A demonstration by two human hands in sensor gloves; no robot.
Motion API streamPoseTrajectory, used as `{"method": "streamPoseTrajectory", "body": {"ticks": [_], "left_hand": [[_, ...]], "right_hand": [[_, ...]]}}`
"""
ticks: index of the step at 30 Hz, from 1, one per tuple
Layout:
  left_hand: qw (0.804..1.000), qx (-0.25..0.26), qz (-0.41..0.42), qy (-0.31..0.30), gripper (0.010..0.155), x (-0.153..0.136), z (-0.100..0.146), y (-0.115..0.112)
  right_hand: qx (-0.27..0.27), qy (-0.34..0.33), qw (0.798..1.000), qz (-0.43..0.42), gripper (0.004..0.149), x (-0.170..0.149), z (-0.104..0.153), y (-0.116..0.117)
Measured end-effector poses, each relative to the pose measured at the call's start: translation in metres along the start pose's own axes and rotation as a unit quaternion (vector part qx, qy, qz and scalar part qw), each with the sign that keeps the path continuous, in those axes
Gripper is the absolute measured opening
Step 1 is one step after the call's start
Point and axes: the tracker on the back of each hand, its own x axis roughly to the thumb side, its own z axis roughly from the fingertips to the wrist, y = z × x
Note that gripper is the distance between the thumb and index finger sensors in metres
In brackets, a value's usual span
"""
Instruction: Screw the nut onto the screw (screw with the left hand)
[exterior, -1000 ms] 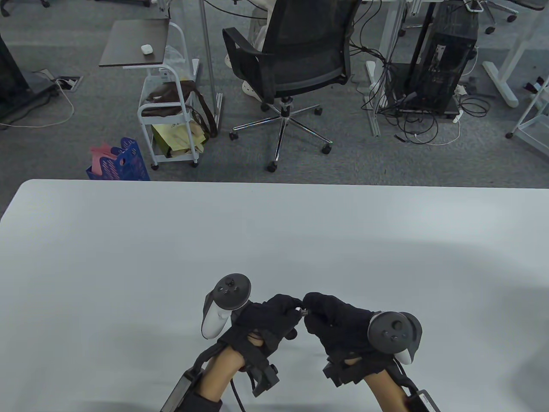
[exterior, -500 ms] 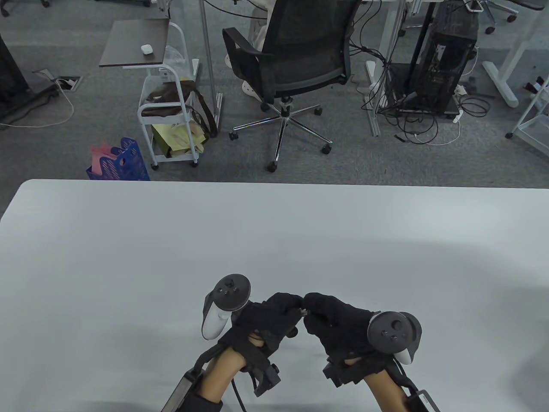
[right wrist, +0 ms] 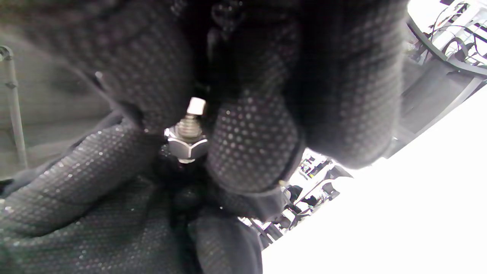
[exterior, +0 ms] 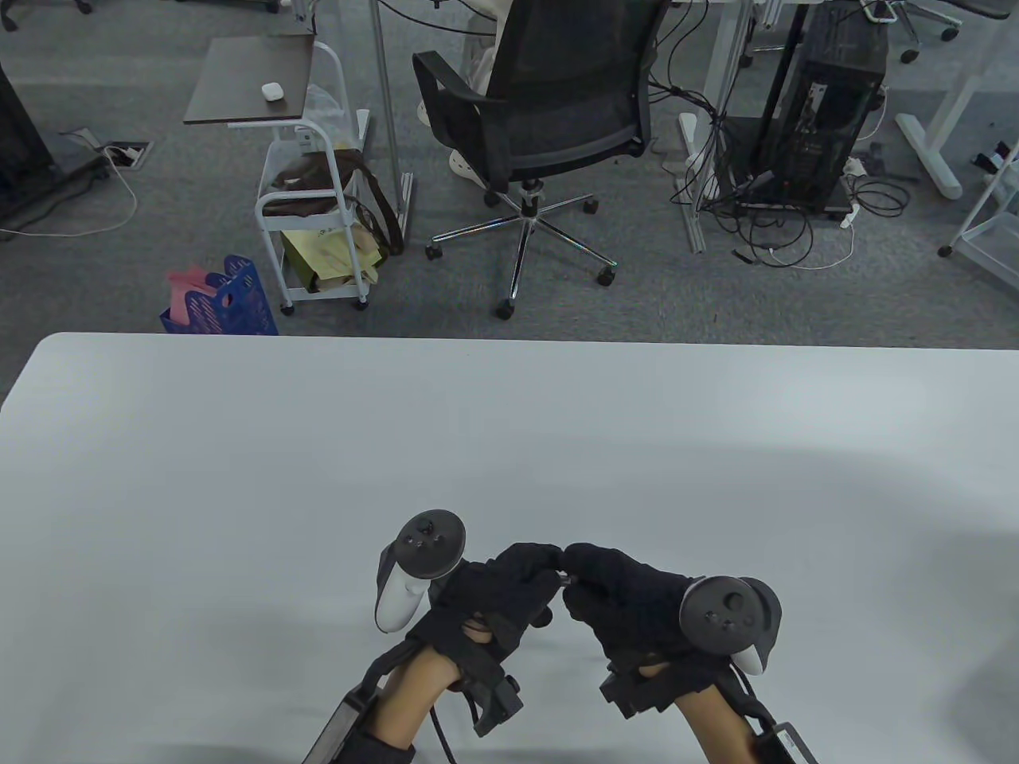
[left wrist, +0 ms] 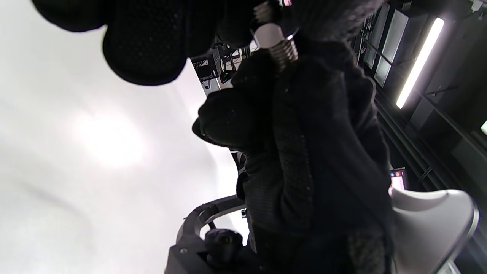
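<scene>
On the left side of the table view, the left hand in a black sensor glove [exterior: 497,593] is seen above the near part of the plain white table [exterior: 239,477], with the forearm entering from the bottom edge and the white-and-grey tracker [exterior: 414,569] strapped on its back pointing away from the person. Its fingers are curled inward toward the middle, and their tips are closed around the small silver hexagonal metal nut [right wrist: 187,146], which sits on the thread of the short silver metal screw [right wrist: 189,123]. Both parts are held in the air between the two hands, well above the table surface. In the right wrist view a short piece of thread and the pale end of the screw are seen beyond the nut. To the right, the right hand in a black sensor glove [exterior: 629,601] is bent toward the left one, and its fingertips touch those of the left hand. Its fingers [right wrist: 251,144] are clamped on the screw, whose head cannot be seen. The dark grey tracker [exterior: 728,617] is carried on its back.
</scene>
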Motion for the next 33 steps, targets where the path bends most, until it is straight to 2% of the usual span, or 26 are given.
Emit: {"method": "streamPoseTrajectory", "body": {"ticks": [5,8,10,13,17,22,25,27,29,31,33], "left_hand": [[1.000,0.006,-0.017,0.002,0.057,0.0010,-0.0006,0.0005],[1.000,-0.011,-0.009,0.002,0.058,0.0000,-0.0007,0.0002],[1.000,-0.006,-0.005,0.004,0.066,-0.0018,0.0001,0.0004],[1.000,0.014,-0.013,0.006,0.061,-0.0023,-0.0001,0.0014],[1.000,-0.007,-0.015,0.003,0.057,-0.0014,-0.0012,0.0007],[1.000,-0.004,-0.002,0.006,0.065,-0.0048,-0.0008,0.0016],[1.000,0.013,-0.010,0.007,0.058,-0.0045,-0.0015,0.0020],[1.000,-0.002,-0.012,0.006,0.056,-0.0036,-0.0024,0.0017],[1.000,-0.017,0.001,0.004,0.057,-0.0041,-0.0018,0.0022],[1.000,-0.011,0.006,0.004,0.065,-0.0064,-0.0013,0.0021],[1.000,0.000,0.005,0.012,0.066,-0.0082,-0.0016,0.0014]], "right_hand": [[-0.002,-0.003,1.000,0.003,0.048,0.0007,0.0002,0.0012],[-0.007,0.000,1.000,0.002,0.048,0.0001,0.0004,0.0001],[-0.007,0.000,1.000,0.003,0.048,0.0000,0.0004,-0.0003],[-0.007,0.000,1.000,-0.001,0.048,0.0002,0.0006,0.0004],[-0.003,-0.001,1.000,0.003,0.048,0.0002,0.0008,0.0015],[-0.004,0.001,1.000,0.005,0.048,-0.0013,0.0004,0.0011],[0.002,0.003,1.000,0.002,0.048,-0.0022,0.0006,0.0025],[0.002,-0.001,1.000,0.008,0.048,-0.0005,0.0008,0.0027],[-0.002,0.000,1.000,0.002,0.048,-0.0003,0.0008,0.0015],[-0.003,0.000,1.000,0.000,0.048,-0.0007,0.0006,0.0009],[-0.002,0.001,1.000,0.001,0.048,-0.0009,0.0006,0.0011]]}}
